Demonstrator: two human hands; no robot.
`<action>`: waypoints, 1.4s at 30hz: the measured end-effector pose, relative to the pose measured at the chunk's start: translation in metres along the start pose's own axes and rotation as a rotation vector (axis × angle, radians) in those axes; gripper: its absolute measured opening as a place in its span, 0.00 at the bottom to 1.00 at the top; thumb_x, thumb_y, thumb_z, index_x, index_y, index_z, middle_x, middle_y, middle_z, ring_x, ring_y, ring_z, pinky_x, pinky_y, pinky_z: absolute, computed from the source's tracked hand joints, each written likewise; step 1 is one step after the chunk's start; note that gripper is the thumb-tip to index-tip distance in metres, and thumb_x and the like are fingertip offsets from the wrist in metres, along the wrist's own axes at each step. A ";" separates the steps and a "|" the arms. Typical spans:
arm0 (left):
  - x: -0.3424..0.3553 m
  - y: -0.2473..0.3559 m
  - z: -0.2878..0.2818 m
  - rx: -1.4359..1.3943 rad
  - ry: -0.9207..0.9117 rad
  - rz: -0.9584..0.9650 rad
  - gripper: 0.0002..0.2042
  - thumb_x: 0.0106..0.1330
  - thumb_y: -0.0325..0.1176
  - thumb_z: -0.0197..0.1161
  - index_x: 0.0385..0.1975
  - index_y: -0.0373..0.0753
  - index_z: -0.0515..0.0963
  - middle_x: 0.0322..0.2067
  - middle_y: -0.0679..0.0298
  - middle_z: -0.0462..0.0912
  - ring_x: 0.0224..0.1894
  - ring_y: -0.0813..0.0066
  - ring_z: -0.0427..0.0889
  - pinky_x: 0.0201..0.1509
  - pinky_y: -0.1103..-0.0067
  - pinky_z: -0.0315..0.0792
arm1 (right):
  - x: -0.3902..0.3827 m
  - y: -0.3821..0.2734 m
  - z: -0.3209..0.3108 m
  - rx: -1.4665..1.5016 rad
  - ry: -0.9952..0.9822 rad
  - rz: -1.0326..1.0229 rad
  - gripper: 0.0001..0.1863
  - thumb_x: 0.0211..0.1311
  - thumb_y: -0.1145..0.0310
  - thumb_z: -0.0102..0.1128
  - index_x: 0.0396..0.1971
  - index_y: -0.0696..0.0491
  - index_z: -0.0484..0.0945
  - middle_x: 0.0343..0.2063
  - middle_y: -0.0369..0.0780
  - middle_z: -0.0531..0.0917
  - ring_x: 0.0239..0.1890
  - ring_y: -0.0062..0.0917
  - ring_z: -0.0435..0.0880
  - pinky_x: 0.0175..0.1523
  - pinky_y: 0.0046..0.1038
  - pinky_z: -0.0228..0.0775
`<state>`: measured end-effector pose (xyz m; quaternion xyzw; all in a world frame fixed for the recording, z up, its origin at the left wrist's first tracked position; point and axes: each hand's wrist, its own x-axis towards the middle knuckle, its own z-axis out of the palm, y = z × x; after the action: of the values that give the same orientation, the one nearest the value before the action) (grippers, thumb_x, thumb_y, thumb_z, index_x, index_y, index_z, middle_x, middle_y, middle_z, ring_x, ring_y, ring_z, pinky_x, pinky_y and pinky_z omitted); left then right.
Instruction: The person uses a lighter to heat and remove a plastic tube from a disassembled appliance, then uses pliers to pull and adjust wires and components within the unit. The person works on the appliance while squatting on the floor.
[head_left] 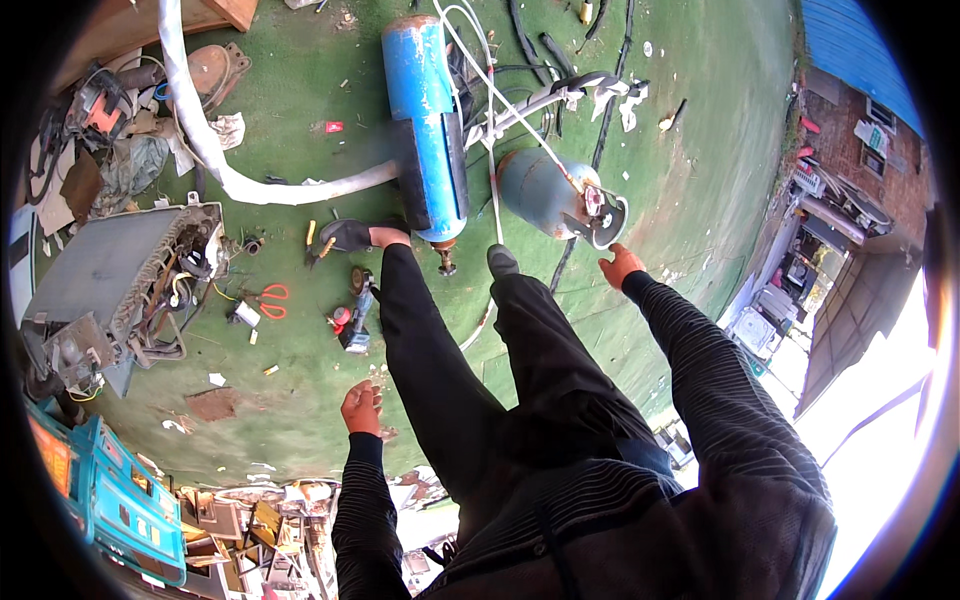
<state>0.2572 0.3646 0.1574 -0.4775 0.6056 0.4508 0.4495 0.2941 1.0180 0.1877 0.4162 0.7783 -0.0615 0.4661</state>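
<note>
My right hand (620,267) is stretched out beside the collar of a grey-blue gas cylinder (540,188). Its fingers are partly spread, with nothing visible in them; whether they touch the collar I cannot tell. A brass-coloured valve (596,203) with a pale hose sits inside the collar. My left hand (361,408) hangs low beside my left leg, fingers loosely curled and apart, holding nothing I can see. In front of my feet lies a long blue gas cylinder (425,90) with a dark band, its valve (446,264) pointing toward me.
A blue cordless power tool (357,322), red-handled scissors (272,300) and yellow-handled pliers (318,250) lie on the green floor (300,360). Left stands a dismantled finned metal unit (115,270). A thick white-wrapped pipe (240,187) and thin hoses (492,130) cross the floor.
</note>
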 end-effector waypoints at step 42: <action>-0.068 -0.356 0.184 0.002 0.319 0.263 0.14 0.73 0.27 0.59 0.55 0.34 0.81 0.42 0.60 0.86 0.44 0.73 0.84 0.52 0.76 0.77 | 0.013 -0.062 0.271 0.093 -0.071 -0.748 0.18 0.65 0.56 0.64 0.41 0.57 0.84 0.35 0.55 0.88 0.41 0.53 0.87 0.48 0.48 0.78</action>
<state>0.6376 0.5072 0.1469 -0.4592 0.7268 0.4235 0.2855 0.4309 0.8547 0.0081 0.1214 0.8562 -0.2770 0.4188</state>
